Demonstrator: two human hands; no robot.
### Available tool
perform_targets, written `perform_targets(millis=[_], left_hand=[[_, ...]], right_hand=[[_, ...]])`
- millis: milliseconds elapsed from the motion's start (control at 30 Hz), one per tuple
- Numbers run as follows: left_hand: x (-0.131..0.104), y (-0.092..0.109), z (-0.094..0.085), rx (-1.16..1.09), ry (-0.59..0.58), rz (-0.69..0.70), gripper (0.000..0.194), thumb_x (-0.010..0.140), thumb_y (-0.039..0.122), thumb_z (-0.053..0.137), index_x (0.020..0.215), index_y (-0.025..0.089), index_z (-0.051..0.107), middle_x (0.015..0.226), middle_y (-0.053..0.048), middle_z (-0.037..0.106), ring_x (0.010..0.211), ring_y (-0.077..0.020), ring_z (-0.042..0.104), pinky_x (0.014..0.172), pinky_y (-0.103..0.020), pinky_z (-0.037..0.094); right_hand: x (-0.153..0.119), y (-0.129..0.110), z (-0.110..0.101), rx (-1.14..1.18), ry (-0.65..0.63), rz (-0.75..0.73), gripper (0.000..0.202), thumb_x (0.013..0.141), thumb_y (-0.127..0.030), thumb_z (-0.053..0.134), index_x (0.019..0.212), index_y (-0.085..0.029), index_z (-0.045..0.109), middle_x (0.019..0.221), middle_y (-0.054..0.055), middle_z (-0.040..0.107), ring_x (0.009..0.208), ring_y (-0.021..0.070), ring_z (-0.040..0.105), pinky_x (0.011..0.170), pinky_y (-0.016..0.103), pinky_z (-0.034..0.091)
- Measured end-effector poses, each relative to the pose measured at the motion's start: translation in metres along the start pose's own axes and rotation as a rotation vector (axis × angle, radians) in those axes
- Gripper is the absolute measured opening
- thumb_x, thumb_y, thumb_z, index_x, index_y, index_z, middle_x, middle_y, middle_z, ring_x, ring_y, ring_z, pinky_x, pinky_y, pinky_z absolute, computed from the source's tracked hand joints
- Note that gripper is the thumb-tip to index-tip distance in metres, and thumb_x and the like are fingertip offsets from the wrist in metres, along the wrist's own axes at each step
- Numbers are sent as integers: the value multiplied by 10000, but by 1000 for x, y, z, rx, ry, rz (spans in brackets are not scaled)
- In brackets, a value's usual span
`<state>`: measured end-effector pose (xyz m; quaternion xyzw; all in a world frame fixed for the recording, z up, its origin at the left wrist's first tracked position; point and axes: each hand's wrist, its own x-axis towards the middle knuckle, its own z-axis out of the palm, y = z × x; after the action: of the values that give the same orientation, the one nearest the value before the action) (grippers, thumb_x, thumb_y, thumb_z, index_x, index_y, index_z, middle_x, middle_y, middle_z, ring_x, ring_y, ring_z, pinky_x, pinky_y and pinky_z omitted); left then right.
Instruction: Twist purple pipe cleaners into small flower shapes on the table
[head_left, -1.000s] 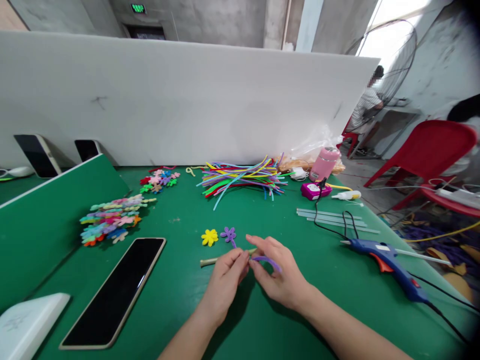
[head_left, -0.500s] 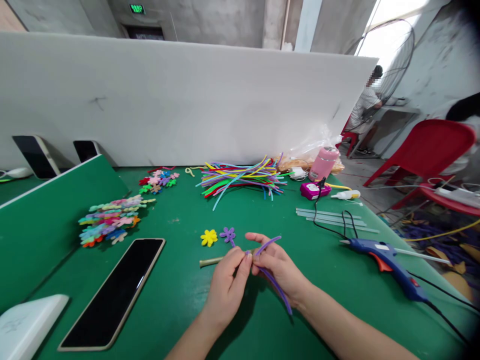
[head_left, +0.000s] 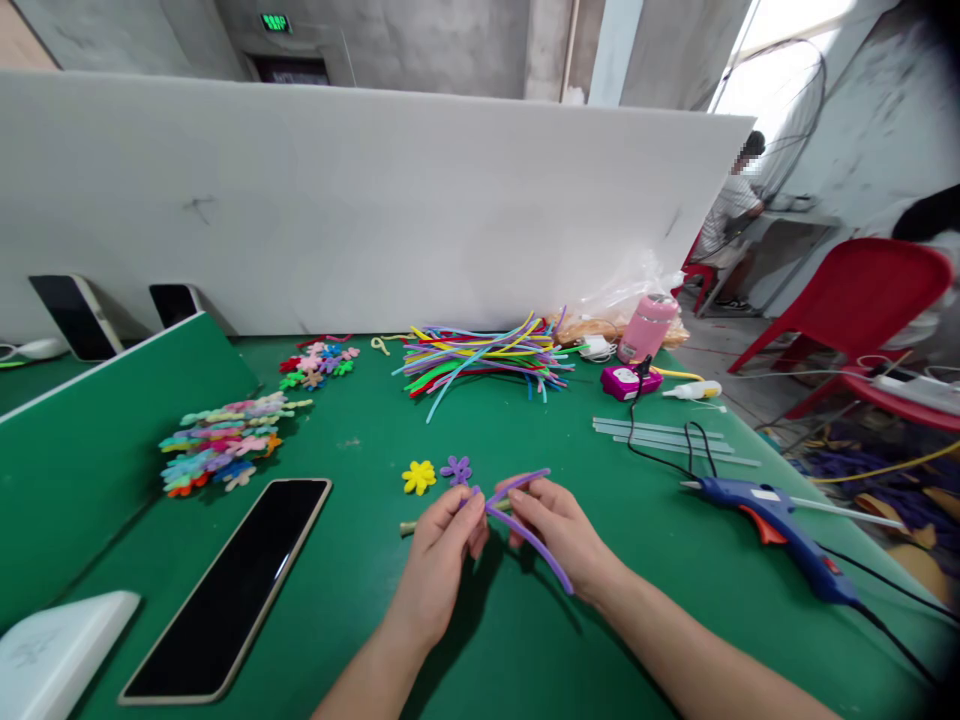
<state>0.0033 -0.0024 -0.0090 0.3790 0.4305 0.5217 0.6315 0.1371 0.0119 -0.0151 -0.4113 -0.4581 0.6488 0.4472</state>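
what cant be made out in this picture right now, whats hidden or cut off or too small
All in the head view:
Purple strip: its pinched part is hidden by the left hand.
Olive stick: its middle is hidden behind the left hand; where it ends near the right hand is unclear.
White object: cut off by the left and bottom edges.
Magenta box: its markings are too small to read.

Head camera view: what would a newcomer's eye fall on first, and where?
Probably the many-coloured heap of fuzzy strips at the far middle of the green table. Next, the left hand and right hand, near the middle front, with a purple fuzzy strip at their fingers. The blue glue gun also stands out, lying on the right.
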Motion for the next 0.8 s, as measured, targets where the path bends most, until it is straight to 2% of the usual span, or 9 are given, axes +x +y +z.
perform_targets(millis=[67, 100, 167, 267, 333, 467, 633, 733, 800], left_hand=[[2, 0, -2, -58, 29, 4, 264, 757, 292, 600, 573, 177, 450, 528, 62, 380, 521, -91, 358, 510, -212, 310], [3, 1, -2, -77, 43, 7, 271, 749, 289, 609, 566, 176, 445, 520, 64, 376, 514, -88, 354, 501, -209, 307], [3, 1, -2, -93, 67, 4, 277, 735, 287, 626, 556, 172, 448, 510, 65, 380, 506, -84, 354, 497, -206, 311], [2, 1, -1, -83, 72, -22, 247, 723, 282, 640, 569, 162, 488, 514, 61, 403, 509, -79, 369, 510, -202, 328], [1, 0, 0, -68, 57, -48, 204, 726, 282, 638, 609, 156, 528, 547, 52, 435, 525, -78, 389, 525, -200, 340], [0, -4, -1, -40, -8, -93, 196, 746, 286, 618, 626, 157, 533, 585, 43, 458, 554, -81, 408, 555, -203, 353], [2, -11, -5, -4, -86, -110, 183, 788, 282, 569, 654, 171, 511, 600, 45, 439, 570, -86, 391, 575, -212, 335], [2, -11, -5, 67, -109, -72, 200, 808, 291, 537, 650, 177, 488, 602, 48, 423, 576, -91, 372, 576, -216, 316], [1, -8, -4, 161, -105, -16, 232, 819, 302, 514, 627, 180, 467, 588, 52, 398, 573, -96, 351, 563, -217, 299]], right_hand=[[-2, 1, -2, -211, 36, -80, 256, 799, -396, 513, 725, -153, 547, 478, -58, 434, 406, 76, 387, 411, 201, 283], [-3, 2, -3, -318, 65, -159, 230, 810, -365, 507, 723, -158, 552, 478, -58, 425, 411, 79, 383, 416, 204, 293], [-6, 1, -5, -511, 126, -399, 134, 805, -290, 523, 846, -171, 570, 539, -37, 486, 484, 108, 454, 478, 229, 369], [-10, -3, -7, -757, 115, -755, 334, 780, -197, 552, 1110, -202, 501, 814, 42, 614, 735, 173, 549, 673, 309, 449], [-11, -6, -7, -887, 49, -865, 425, 791, -181, 549, 1200, -213, 439, 945, 69, 625, 824, 192, 546, 733, 339, 449], [-9, -8, -8, -1027, 14, -911, 460, 832, -185, 517, 1267, -213, 372, 907, 57, 652, 784, 189, 546, 724, 339, 450], [-8, -6, -9, -1003, -3, -875, 434, 845, -184, 486, 1266, -228, 390, 849, 45, 655, 707, 181, 531, 676, 327, 447], [-9, -3, -7, -834, 20, -757, 409, 830, -171, 484, 1232, -229, 433, 825, 36, 635, 716, 169, 522, 679, 311, 441], [-8, -3, -4, -646, 42, -581, 386, 823, -181, 483, 1206, -218, 451, 786, 22, 609, 702, 153, 525, 659, 290, 434]])
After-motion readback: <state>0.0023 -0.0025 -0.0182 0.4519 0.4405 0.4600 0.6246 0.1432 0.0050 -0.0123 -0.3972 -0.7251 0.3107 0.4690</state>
